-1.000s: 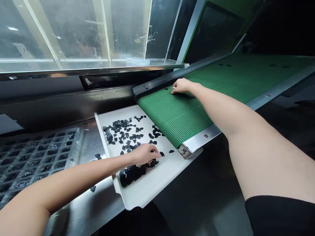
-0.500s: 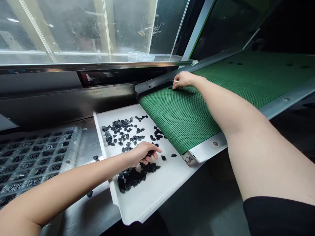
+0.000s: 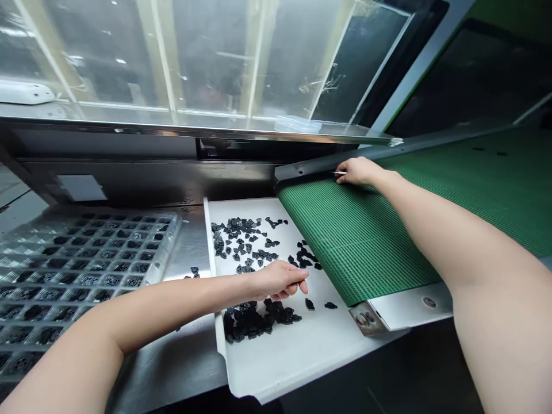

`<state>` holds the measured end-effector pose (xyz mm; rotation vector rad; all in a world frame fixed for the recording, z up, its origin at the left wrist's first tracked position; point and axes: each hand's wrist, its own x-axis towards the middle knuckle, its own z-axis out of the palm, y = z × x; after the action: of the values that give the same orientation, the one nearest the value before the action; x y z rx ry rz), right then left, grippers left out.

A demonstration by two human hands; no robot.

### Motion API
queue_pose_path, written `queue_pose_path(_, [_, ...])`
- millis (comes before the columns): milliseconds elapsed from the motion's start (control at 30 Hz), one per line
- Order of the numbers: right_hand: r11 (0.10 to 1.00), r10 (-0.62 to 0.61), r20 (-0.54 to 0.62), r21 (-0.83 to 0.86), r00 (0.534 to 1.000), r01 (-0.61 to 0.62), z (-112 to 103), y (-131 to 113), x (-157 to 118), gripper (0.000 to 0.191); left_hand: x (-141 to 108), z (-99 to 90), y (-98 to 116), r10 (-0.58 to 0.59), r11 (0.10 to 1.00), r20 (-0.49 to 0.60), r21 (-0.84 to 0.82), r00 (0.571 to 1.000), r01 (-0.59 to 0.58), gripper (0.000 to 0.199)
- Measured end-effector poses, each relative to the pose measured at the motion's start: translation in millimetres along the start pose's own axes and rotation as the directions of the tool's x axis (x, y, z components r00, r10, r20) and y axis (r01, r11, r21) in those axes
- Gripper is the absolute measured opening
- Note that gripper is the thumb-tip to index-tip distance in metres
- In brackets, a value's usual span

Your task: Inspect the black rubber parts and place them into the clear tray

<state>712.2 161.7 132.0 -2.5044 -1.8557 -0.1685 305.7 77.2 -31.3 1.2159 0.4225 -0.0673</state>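
My left hand (image 3: 282, 280) hovers over the white tray (image 3: 297, 356), its fingers curled together; what they hold, if anything, is hidden. Small black parts (image 3: 248, 322) lie in a dense pile just below it, and more are scattered behind it on the tray. At the far edge of the green conveyor belt (image 3: 345, 230), my right hand (image 3: 360, 171) pinches a thin white-tipped tool (image 3: 340, 172). The tool's point is close to the belt's side rail.
At the left, a clear compartment tray (image 3: 116, 264) holds many black parts on the metal table (image 3: 172, 368). A metal-edged clear panel (image 3: 207, 129) spans the back. The belt's metal corner (image 3: 371, 318) overhangs the white tray.
The view has swung left, showing more of the compartment tray. My left fingers have closed together from a looser, more spread pose. My right hand still holds the tool at the belt's far edge.
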Motion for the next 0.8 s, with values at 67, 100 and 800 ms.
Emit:
queue_pose_path(67, [0.998,-0.056,-0.022,0.020,0.998,0.057,-3,-5,0,0.024,1,-3.2,1,0.028,0.999,-0.032,-0.044,0.999,-0.029,0.055])
queue_pose_path(100, [0.996,-0.077,-0.033,0.030,0.996,0.078,-4,-7,0,0.024,1,-4.8,3,0.041,0.997,-0.048,-0.069,0.998,-0.044,0.054])
queue_pose_path(800, [0.990,-0.019,-0.206,0.133,0.978,0.047,-38,-95,-80,0.013,-7,-16.6,22,0.204,0.948,-0.048,-0.240,0.978,-0.210,0.061])
